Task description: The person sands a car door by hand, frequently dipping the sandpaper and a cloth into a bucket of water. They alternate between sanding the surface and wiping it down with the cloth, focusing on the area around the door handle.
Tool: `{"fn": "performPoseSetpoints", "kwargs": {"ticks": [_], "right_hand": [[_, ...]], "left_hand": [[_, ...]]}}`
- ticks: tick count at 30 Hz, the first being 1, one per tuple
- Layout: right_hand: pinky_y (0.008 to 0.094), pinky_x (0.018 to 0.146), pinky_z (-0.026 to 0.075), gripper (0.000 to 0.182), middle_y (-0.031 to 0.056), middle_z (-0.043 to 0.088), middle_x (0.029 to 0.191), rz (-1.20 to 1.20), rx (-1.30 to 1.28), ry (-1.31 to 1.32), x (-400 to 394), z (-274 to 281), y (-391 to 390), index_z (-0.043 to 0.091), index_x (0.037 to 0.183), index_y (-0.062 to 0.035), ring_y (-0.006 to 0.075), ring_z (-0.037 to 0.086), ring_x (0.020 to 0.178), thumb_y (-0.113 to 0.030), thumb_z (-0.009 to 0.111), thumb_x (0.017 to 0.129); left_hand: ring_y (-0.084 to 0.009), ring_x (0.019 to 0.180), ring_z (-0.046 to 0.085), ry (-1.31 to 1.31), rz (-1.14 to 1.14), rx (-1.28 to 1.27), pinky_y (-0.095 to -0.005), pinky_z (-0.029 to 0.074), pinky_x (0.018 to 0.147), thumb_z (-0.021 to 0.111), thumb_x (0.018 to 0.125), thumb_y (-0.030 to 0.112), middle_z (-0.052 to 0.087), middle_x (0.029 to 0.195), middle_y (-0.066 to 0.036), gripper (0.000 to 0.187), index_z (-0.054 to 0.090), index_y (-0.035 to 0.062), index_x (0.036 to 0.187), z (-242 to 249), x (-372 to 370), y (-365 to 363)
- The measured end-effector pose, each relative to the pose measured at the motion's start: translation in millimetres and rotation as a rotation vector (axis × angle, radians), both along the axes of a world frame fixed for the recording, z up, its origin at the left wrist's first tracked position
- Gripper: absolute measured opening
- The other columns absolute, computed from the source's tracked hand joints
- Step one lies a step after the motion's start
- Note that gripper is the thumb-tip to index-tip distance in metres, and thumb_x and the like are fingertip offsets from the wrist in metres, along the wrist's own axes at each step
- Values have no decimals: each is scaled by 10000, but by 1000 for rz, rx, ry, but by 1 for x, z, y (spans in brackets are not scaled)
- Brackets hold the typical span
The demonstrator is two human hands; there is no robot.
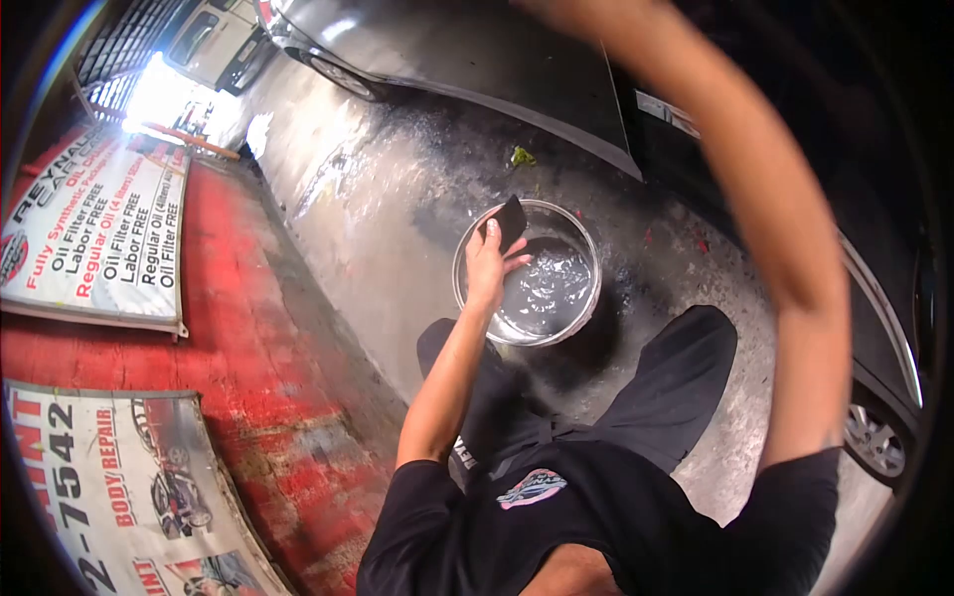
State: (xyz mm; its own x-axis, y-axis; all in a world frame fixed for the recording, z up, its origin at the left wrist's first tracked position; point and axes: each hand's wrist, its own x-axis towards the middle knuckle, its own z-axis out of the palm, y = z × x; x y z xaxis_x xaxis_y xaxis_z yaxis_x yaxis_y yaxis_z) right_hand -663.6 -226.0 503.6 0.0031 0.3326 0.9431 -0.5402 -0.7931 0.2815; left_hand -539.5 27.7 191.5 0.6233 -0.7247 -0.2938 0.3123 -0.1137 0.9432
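Observation:
My left hand [486, 261] is over the near left side of a round bucket [593, 260] of rippling grey water. Pinched in its fingers is a flat black piece [511, 221] that looks like sandpaper, held at the bucket's rim. The other fingers spread over the water. My right arm [765, 169] arcs up past the dark car panel [487, 60]. At the top edge, my right hand [556, 8] is mostly cut off and blurred, so its fingers and anything in them are hidden.
The bucket stands on a wet concrete floor [348, 199] between my knees. A green scrap [522, 156] lies beyond it. Along the left runs a red wall [229, 258] with printed banners [109, 228]. Dark car bodywork with a wheel [874, 442] borders the right.

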Motion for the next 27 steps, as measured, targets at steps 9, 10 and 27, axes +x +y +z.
{"fn": "performPoseSetpoints", "kwargs": {"ticks": [9, 10, 27], "right_hand": [[373, 800, 581, 445, 150, 727, 961, 1173, 2104, 470, 1, -375, 127, 638, 1241, 32, 240, 719, 844, -345, 667, 1007], [355, 797, 584, 508, 140, 720, 978, 1253, 2368, 129, 4, -389, 136, 584, 1318, 41, 215, 716, 853, -345, 688, 1004], [312, 808, 521, 304, 86, 673, 927, 674, 2237, 248, 17, -443, 142, 635, 1119, 23, 169, 646, 867, -62, 646, 827]], "left_hand": [[-197, 1041, 694, -77, 108, -117, -346, 627, 794, 507, 1110, 224, 669, 1213, -88, 330, 553, 41, 1381, -36, -24, -23], [-158, 987, 686, -77, 152, -108, -336, 631, 784, 557, 1080, 174, 682, 1150, -63, 284, 602, 32, 1322, -49, -26, -21], [-392, 971, 674, -1281, -254, 3, -480, 544, 834, 704, 946, 218, 672, 1124, -223, 399, 646, -2, 1273, -64, 118, -65]]}}
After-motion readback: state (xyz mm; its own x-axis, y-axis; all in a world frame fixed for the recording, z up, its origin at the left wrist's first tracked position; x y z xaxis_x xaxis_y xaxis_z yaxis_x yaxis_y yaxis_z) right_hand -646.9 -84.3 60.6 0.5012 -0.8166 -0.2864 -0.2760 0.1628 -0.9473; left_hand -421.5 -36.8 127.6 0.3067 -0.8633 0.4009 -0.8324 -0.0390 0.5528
